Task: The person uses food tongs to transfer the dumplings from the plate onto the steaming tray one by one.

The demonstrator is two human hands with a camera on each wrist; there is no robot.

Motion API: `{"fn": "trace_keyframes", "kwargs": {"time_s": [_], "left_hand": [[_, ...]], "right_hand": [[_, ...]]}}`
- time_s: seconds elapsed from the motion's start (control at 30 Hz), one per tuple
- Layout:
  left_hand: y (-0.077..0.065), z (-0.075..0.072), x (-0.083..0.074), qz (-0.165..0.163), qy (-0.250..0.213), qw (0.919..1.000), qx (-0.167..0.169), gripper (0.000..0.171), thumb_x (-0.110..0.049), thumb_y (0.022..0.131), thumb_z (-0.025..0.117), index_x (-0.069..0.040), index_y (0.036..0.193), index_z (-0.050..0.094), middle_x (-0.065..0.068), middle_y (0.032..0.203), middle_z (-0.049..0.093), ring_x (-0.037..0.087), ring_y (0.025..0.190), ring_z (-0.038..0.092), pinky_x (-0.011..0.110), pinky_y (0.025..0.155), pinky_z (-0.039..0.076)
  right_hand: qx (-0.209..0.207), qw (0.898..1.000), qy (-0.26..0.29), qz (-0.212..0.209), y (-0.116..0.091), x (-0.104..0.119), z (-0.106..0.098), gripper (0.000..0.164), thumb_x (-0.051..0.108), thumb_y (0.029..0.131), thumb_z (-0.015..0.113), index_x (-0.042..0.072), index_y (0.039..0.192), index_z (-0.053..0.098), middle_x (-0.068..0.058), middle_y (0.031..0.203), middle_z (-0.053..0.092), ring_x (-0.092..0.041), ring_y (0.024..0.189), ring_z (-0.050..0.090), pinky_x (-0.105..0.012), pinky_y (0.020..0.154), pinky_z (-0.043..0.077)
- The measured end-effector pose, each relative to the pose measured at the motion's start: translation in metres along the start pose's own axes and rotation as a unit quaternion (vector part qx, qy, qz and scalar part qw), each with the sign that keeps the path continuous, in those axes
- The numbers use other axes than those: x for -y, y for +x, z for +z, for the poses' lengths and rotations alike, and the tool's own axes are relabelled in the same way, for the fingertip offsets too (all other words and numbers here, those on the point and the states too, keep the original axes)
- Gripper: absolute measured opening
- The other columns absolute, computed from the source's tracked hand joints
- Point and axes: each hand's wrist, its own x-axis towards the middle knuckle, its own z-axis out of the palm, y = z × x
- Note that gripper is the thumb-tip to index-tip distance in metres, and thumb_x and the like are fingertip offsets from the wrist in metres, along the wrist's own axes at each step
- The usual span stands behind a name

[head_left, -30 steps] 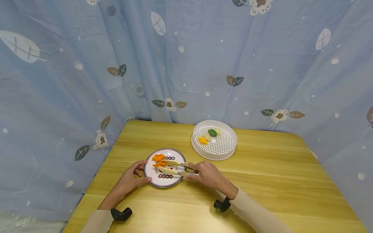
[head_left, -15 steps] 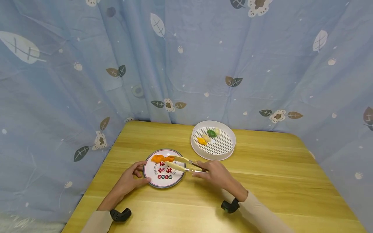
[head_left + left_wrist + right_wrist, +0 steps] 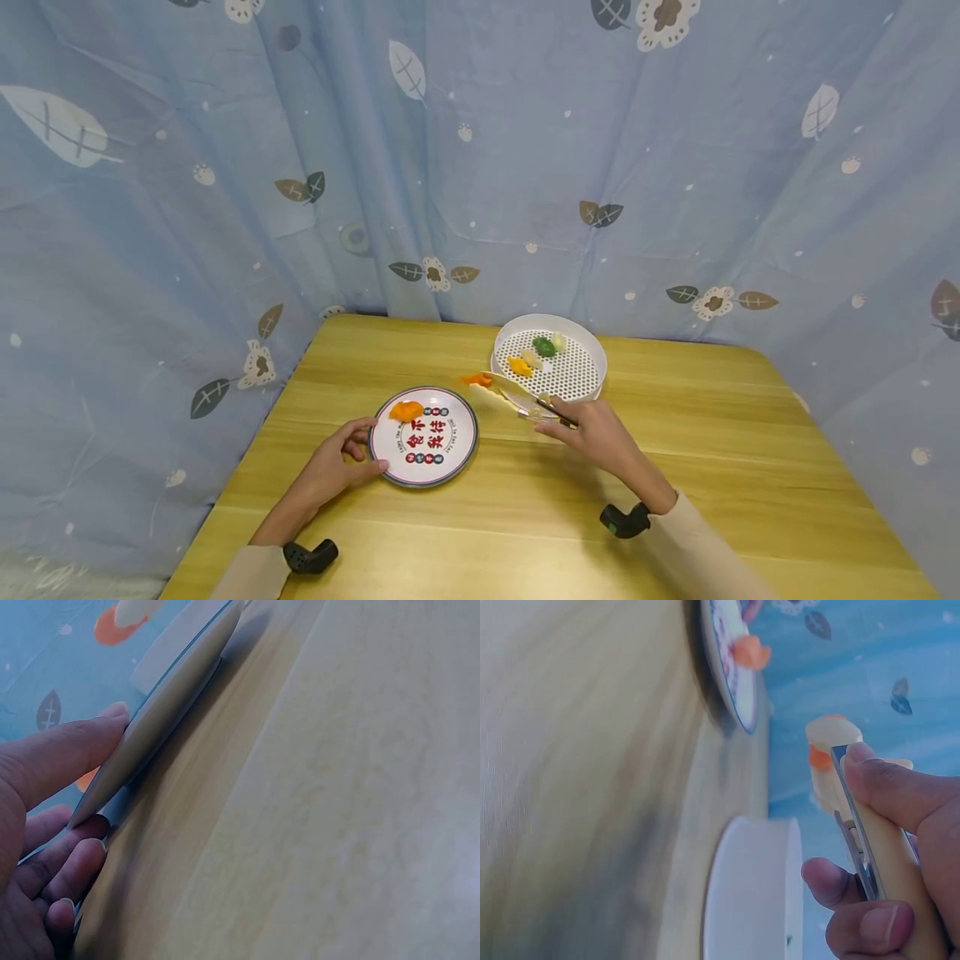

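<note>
At five o'clock from the white perforated tray (image 3: 576, 377), gripping the tongs (image 3: 891, 859) firmly with the right hand (image 3: 596, 432), and pinching an orange piece (image 3: 478, 379) between the closed tips, now clear of the plate (image 3: 452, 463) toward two o'clock, instead of over it beside the other piece as half a second ago. Still holding the plate's rim with the left hand (image 3: 327, 464) between eight and ten o'clock, with the second orange piece (image 3: 407, 412) at eleven. Farther out, showing in the tray a yellow piece (image 3: 520, 367) near nine and a green piece (image 3: 545, 347) near twelve.
</note>
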Motion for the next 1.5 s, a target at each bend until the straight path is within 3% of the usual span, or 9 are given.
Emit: {"fn": "trace_keyframes", "kwargs": {"time_s": [0.17, 0.47, 0.73, 1.0, 1.17, 1.27, 1.33, 1.4, 1.5], "left_hand": [[0.001, 0.0, 0.0, 0.004, -0.007, 1.0, 0.0, 0.075, -0.027, 0.081, 0.091, -0.015, 0.145, 0.054, 0.01, 0.121, 0.057, 0.024, 0.095, 0.048, 0.029, 0.077, 0.041], [0.001, -0.001, -0.001, 0.007, 0.002, 1.0, 0.001, 0.076, -0.029, 0.081, 0.09, -0.014, 0.146, 0.053, 0.01, 0.121, 0.056, 0.024, 0.096, 0.048, 0.029, 0.076, 0.041], [0.001, -0.003, 0.0, 0.007, 0.004, 1.0, -0.001, 0.076, -0.028, 0.081, 0.091, -0.013, 0.146, 0.053, 0.011, 0.121, 0.056, 0.024, 0.096, 0.048, 0.029, 0.077, 0.042], [0.001, -0.003, 0.001, 0.008, 0.003, 1.0, -0.002, 0.076, -0.029, 0.081, 0.091, -0.014, 0.146, 0.053, 0.01, 0.121, 0.056, 0.024, 0.095, 0.048, 0.029, 0.077, 0.042], [0.002, -0.001, 0.001, 0.007, -0.004, 1.0, 0.001, 0.075, -0.027, 0.081, 0.091, -0.015, 0.145, 0.053, 0.011, 0.121, 0.057, 0.025, 0.095, 0.048, 0.03, 0.077, 0.042], [0.002, -0.001, 0.001, 0.007, -0.002, 1.0, 0.0, 0.075, -0.028, 0.081, 0.091, -0.015, 0.145, 0.054, 0.011, 0.121, 0.056, 0.025, 0.095, 0.048, 0.029, 0.077, 0.041], [0.002, -0.001, 0.001, 0.008, 0.0, 1.0, -0.001, 0.075, -0.028, 0.081, 0.091, -0.014, 0.145, 0.054, 0.01, 0.121, 0.056, 0.024, 0.095, 0.048, 0.029, 0.077, 0.042], [0.002, -0.001, 0.001, 0.009, 0.003, 1.0, -0.002, 0.075, -0.028, 0.081, 0.091, -0.014, 0.145, 0.054, 0.01, 0.121, 0.056, 0.024, 0.095, 0.048, 0.029, 0.076, 0.042], [0.002, -0.001, 0.001, 0.01, 0.005, 0.9999, 0.0, 0.075, -0.028, 0.081, 0.09, -0.013, 0.145, 0.054, 0.01, 0.12, 0.057, 0.024, 0.095, 0.048, 0.029, 0.076, 0.042]], "right_hand": [[0.003, 0.999, -0.01, 0.049, -0.009, -0.015, -0.015, 0.057, 0.046, 0.092, 0.075, 0.006, 0.132, 0.069, 0.012, 0.056, 0.051, 0.001, 0.048, 0.023, -0.023, 0.048, 0.028], [0.002, 0.996, -0.026, 0.085, -0.021, -0.037, -0.035, 0.058, 0.046, 0.094, 0.073, 0.004, 0.134, 0.067, 0.011, 0.056, 0.047, 0.0, 0.047, 0.016, -0.024, 0.046, 0.025], [0.025, 0.992, -0.039, 0.118, -0.024, -0.046, -0.047, 0.064, 0.047, 0.093, 0.074, -0.003, 0.132, 0.066, 0.009, 0.05, 0.045, -0.004, 0.048, 0.02, -0.026, 0.047, 0.027], [0.059, 0.991, -0.044, 0.112, -0.015, -0.055, -0.057, 0.055, 0.042, 0.095, 0.074, -0.001, 0.13, 0.069, 0.01, 0.048, 0.04, -0.006, 0.045, 0.028, -0.027, 0.048, 0.03], [0.092, 0.987, -0.045, 0.126, -0.008, -0.058, -0.061, 0.055, 0.043, 0.095, 0.073, -0.002, 0.126, 0.072, 0.007, 0.054, 0.055, -0.008, 0.047, 0.042, -0.029, 0.051, 0.036], [0.119, 0.982, -0.031, 0.146, -0.002, -0.057, -0.064, 0.05, 0.043, 0.096, 0.072, -0.001, 0.12, 0.075, 0.001, 0.061, 0.064, -0.011, 0.049, 0.052, -0.032, 0.051, 0.039], [0.137, 0.976, -0.022, 0.167, 0.002, -0.056, -0.067, 0.043, 0.044, 0.096, 0.071, 0.004, 0.108, 0.079, 0.0, 0.062, 0.065, -0.012, 0.05, 0.054, -0.032, 0.052, 0.04], [0.154, 0.971, -0.018, 0.182, 0.006, -0.055, -0.068, 0.037, 0.045, 0.097, 0.07, 0.01, 0.091, 0.078, -0.001, 0.061, 0.063, -0.013, 0.05, 0.051, -0.032, 0.052, 0.037], [0.173, 0.965, -0.017, 0.196, 0.01, -0.054, -0.069, 0.036, 0.045, 0.098, 0.069, 0.015, 0.078, 0.072, 0.0, 0.06, 0.06, -0.015, 0.05, 0.046, -0.032, 0.052, 0.035]]}}
